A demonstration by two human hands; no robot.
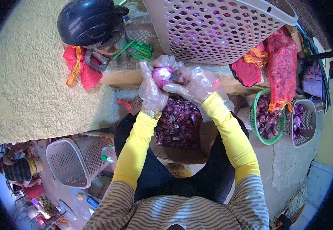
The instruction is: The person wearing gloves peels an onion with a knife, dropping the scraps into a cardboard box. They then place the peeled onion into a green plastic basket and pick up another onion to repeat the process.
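Observation:
My left hand point(153, 84), in a clear plastic glove with a watch at the wrist, is closed around a purple onion point(161, 76) whose pale end faces up. Close against the onion's right side is my right hand point(197, 84), gloved too and closed on what looks like a small knife with a pink handle point(217, 83); most of it is hidden by the fingers. Below both hands, between my knees, a box point(208, 140) holds a mass of onions and dark purple peelings point(178, 122).
A large perforated basket point(216, 34) stands ahead on the ledge. To the right are a green basket point(255, 128) of onions, a smaller grey basket point(308, 124) and a red mesh sack point(281, 61). A dark helmet point(89, 23), green clips point(140, 50) and another basket point(66, 161) lie leftward.

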